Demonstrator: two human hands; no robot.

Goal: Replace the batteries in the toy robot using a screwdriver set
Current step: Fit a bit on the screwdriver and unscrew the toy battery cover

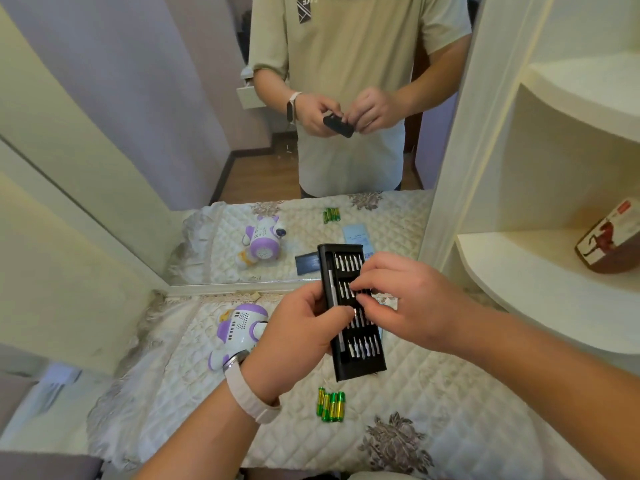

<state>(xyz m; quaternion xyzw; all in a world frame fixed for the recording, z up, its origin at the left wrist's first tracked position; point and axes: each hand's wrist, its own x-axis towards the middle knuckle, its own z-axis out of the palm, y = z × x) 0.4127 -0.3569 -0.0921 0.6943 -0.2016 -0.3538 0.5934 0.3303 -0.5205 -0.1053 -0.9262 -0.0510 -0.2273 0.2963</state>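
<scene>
My left hand (298, 337) grips the left edge of a black screwdriver set tray (360, 362), held above the quilted tabletop (415, 393). Rows of silver bits and a slim driver handle sit in the tray. My right hand (398, 299) reaches over the tray's middle, its fingertips pinched on a bit in the second row. The white and purple toy robot (239, 327) lies on the cloth just left of my left hand. Several green batteries (330, 405) lie side by side below the tray.
A mirror (311, 133) stands behind the table and reflects me, the robot, the batteries and the tray. Cream curved shelves (554, 271) rise on the right, with a brown box (613, 240) on one. A cream wall panel closes the left side.
</scene>
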